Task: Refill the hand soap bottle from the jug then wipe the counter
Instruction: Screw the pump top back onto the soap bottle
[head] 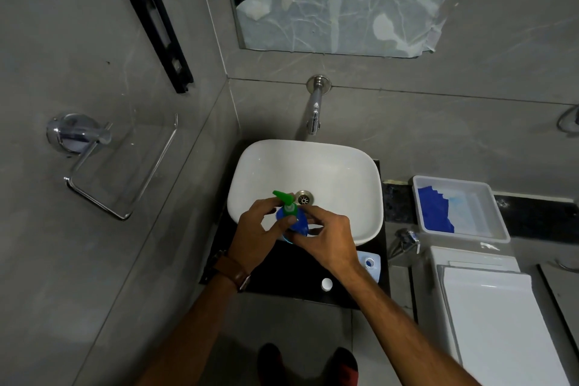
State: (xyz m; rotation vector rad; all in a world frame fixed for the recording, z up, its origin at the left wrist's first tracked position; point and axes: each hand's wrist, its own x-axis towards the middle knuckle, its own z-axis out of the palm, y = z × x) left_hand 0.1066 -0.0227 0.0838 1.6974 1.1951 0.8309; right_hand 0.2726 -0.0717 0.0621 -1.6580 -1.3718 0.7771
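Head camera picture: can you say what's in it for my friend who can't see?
Two hands, left and right, hold a blue soap bottle with a green pump over a white sink. A jug stands beside it.

A small tiled bathroom: a white basin (pixel 305 172) sits on a black worktop (pixel 282 273) under a wall tap (pixel 314 110), with a toilet cistern (pixel 476 263) just beside the worktop's right edge.
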